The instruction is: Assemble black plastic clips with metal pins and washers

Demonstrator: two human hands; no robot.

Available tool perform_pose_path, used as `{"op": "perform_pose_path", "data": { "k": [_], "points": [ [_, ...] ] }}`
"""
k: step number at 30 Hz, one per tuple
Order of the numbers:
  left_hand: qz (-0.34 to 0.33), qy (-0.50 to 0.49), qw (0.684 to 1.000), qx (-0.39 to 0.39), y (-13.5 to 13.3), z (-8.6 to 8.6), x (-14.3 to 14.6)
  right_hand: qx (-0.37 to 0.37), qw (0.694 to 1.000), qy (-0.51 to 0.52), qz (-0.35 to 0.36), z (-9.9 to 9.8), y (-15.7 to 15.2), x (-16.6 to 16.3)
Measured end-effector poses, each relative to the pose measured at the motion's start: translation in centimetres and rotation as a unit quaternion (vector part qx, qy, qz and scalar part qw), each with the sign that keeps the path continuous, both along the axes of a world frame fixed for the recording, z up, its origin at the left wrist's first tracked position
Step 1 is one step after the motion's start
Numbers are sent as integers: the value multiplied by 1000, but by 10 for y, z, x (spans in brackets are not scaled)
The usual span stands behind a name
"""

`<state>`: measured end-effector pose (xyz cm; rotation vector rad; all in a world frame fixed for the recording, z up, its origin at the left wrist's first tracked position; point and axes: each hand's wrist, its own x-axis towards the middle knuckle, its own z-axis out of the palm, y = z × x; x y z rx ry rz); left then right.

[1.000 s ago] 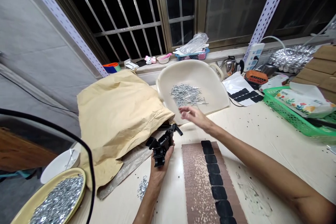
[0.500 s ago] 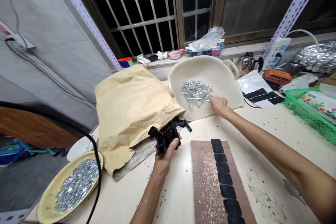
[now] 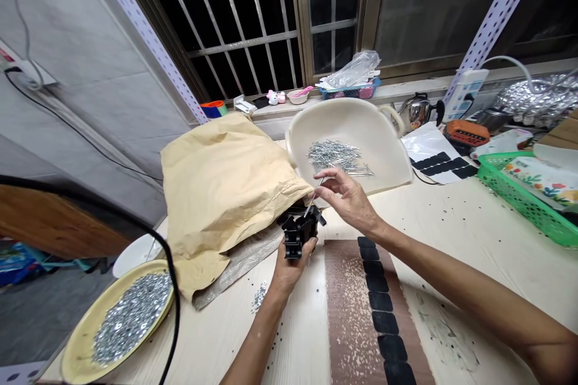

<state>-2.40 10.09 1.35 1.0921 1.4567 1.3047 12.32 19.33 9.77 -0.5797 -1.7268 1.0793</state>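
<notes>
My left hand (image 3: pixel 289 271) is closed around a black plastic bracket-like part (image 3: pixel 295 237), held above the table in front of the paper bag's mouth. My right hand (image 3: pixel 350 201) pinches a thin silver metal rod (image 3: pixel 309 209) between thumb and fingers. The rod slants down, its lower end at the top of the black part; whether it sits inside a hole I cannot tell. Behind my right hand, a white plastic scoop-shaped basin (image 3: pixel 388 159) holds a heap of similar metal rods (image 3: pixel 334 154).
A large tan paper bag (image 3: pixel 226 180) lies at the left. Small metal pieces fill a yellow bowl (image 3: pixel 74 346), with a black cable (image 3: pixel 174 289) arching past it. Black pads (image 3: pixel 382 302) line a brown board (image 3: pixel 345 313). A green basket (image 3: pixel 519 204) stands right.
My right hand has come from the rods in the basin to the black part, bringing one rod. My left hand has shifted slightly right and turned the part.
</notes>
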Motion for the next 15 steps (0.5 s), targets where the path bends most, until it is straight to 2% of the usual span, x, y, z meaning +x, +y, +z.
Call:
{"op": "perform_pose_path", "data": {
  "k": [5, 9, 11, 12, 13, 15],
  "points": [
    [-5, 6, 1000, 11, 2, 6, 2, 26, 999, -27, 13, -16, -9, -5],
    [11, 23, 1000, 6, 3, 11, 3, 93, 992, -76, 26, -15, -2, 2],
    [28, 20, 999, 10, 1, 14, 3, 110, 987, -119, -16, -16, 16, 8],
    [37, 13, 999, 14, -1, 17, 2, 104, 979, -164, -60, -18, 28, 11],
    [45, 8, 999, 19, -3, 19, 2, 88, 964, -225, -112, -22, 42, 13],
    [65, 7, 997, 33, -9, 25, 0, 45, 910, -363, -197, -34, 68, 15]
  ]
}}
